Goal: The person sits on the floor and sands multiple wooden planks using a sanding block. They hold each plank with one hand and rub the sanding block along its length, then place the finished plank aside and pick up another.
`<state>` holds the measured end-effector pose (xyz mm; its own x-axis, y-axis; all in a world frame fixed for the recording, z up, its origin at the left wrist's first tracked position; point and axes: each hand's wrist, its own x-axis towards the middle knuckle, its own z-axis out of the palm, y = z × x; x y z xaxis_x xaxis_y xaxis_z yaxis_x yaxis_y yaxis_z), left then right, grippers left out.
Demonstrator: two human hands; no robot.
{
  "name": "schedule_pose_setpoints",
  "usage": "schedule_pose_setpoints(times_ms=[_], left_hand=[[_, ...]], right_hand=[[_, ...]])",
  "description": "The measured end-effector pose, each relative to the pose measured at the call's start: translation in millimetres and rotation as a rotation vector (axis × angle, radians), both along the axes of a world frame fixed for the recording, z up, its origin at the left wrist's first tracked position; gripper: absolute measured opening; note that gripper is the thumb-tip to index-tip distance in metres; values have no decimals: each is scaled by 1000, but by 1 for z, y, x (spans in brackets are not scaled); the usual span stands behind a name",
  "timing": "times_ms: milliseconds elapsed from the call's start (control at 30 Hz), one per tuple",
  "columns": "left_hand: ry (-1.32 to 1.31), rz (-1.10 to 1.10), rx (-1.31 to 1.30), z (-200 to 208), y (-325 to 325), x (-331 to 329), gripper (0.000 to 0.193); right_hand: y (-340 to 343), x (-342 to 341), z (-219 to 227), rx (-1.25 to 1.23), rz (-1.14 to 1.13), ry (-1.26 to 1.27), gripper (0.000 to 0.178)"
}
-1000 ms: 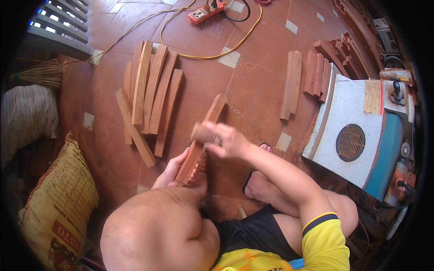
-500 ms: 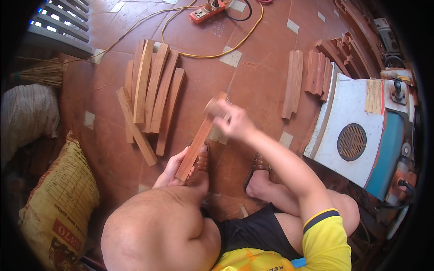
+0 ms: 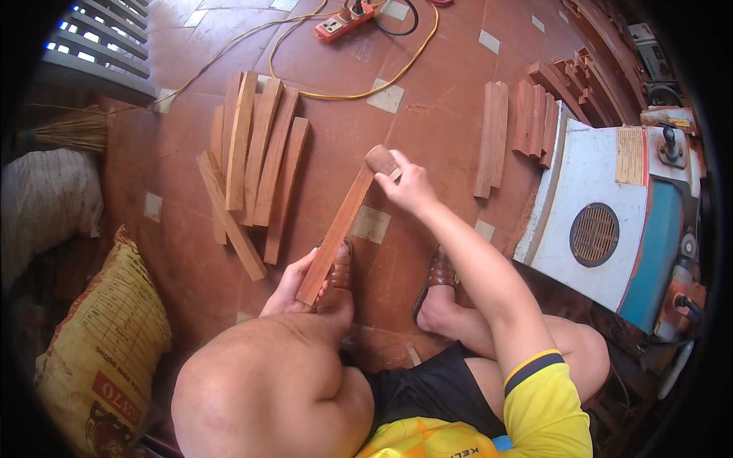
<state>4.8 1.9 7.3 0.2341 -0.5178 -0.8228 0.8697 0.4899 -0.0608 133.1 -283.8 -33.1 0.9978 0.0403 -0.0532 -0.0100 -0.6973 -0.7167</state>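
Note:
My left hand (image 3: pixel 292 287) grips the near end of a long reddish wooden slat (image 3: pixel 337 227), which slants away from me over the tiled floor, its near end by my foot. My right hand (image 3: pixel 409 185) is shut on a small brown sanding block (image 3: pixel 379 159) pressed onto the slat's far end. My right arm is stretched out along the slat's right side. My knee and thigh fill the lower middle and hide the floor under the near end.
Several loose slats (image 3: pixel 256 160) lie in a pile to the left. More slats (image 3: pixel 491 137) lie to the right, next to a white and blue machine (image 3: pixel 611 221). A yellow cable with a power strip (image 3: pixel 340 20) lies far ahead. A yellow sack (image 3: pixel 99 343) sits at lower left.
My right hand has slid the sanding block along the slat from near its middle up to its far end. My left hand has kept its hold on the near end.

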Motion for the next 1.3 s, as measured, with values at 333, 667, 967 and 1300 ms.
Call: schedule_pose_setpoints(times_ms=[333,667,967,1300], left_hand=[[-1,-51,-65,-9,15,-1,44],[72,-89,18,-14,12,0,42],[6,-89,5,5,4,11,43],[24,-69,82,-24,10,-3,43]], right_hand=[[23,-61,10,127,422,-86,70],[48,-91,32,289,458,48,71],[3,-14,-19,124,-31,26,64],[57,-66,30,251,405,-82,62]])
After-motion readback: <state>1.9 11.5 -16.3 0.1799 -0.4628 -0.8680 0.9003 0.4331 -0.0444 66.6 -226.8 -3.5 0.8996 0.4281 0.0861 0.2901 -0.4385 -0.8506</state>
